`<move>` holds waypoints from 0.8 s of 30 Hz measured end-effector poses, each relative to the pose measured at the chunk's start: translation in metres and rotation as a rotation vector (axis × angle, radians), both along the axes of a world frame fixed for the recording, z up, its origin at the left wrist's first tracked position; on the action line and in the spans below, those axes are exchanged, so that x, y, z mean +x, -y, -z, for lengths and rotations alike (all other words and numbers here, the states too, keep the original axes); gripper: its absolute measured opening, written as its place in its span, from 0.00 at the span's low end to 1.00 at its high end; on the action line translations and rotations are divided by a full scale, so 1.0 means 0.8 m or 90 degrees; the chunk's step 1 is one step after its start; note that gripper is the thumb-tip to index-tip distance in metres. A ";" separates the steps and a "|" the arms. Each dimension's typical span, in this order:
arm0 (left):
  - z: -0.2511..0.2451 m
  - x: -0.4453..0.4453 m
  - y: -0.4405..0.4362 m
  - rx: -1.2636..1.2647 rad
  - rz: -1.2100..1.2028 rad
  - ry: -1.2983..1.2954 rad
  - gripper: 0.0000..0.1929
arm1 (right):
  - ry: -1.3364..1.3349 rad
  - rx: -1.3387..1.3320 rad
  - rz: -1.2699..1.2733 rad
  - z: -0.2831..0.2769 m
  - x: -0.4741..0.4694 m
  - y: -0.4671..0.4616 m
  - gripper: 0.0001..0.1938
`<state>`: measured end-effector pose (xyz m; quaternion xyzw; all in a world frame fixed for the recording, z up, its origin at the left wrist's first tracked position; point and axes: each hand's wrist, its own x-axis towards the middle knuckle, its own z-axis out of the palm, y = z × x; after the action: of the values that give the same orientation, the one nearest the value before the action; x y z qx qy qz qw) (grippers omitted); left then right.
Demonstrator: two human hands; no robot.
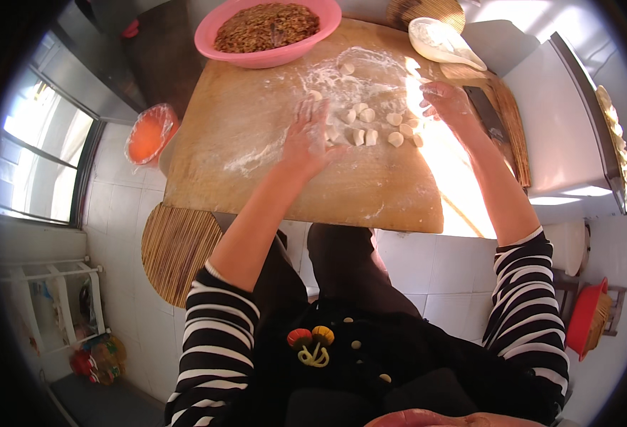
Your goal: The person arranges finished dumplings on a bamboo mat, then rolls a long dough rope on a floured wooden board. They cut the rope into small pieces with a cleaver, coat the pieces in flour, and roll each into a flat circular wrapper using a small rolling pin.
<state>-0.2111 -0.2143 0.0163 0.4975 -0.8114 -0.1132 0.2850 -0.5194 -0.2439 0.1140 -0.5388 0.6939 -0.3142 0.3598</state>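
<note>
My left hand (308, 131) lies palm down, fingers spread, over the floured wooden board (228, 133), beside small dough pieces; one piece shows at its fingertips. Whether it presses dough beneath the palm is hidden. Several cut dough pieces (366, 115) lie between my hands, and a single one (347, 68) sits farther back in scattered flour. My right hand (444, 101) is raised near the board's right side with its fingers curved and apart, and nothing shows in it. Close to it on the right lies a dark-bladed cleaver (484, 112).
A pink basin (204, 40) of chopped filling stands at the back left. A white scoop-shaped bowl (468, 56) of flour is at the back right. Round woven mats (177, 256) lie left and behind. Shaped dough pieces (615, 144) line a raised surface at right. An orange lined bin (150, 136) stands left.
</note>
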 end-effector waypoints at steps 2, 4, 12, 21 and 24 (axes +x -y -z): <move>0.000 -0.065 0.041 -0.034 0.122 -0.032 0.49 | -0.015 -0.138 -0.058 0.036 -0.041 -0.003 0.17; -0.006 -0.097 0.072 -0.071 0.195 -0.035 0.46 | -0.158 -0.126 -0.105 0.022 -0.042 -0.020 0.22; -0.024 0.022 0.103 -0.078 0.020 0.069 0.38 | -0.425 -0.259 -0.256 0.109 0.000 -0.079 0.46; -0.015 -0.044 0.047 -0.036 0.135 0.068 0.41 | -0.401 -0.230 -0.318 0.079 0.078 0.054 0.35; -0.018 -0.047 0.030 -0.074 0.234 0.108 0.41 | -0.417 -0.290 -0.369 0.093 0.065 -0.001 0.32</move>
<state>-0.2490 -0.2379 0.0305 0.3314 -0.9148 -0.0742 0.2185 -0.4675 -0.2428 0.0395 -0.8451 0.5057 -0.1593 0.0685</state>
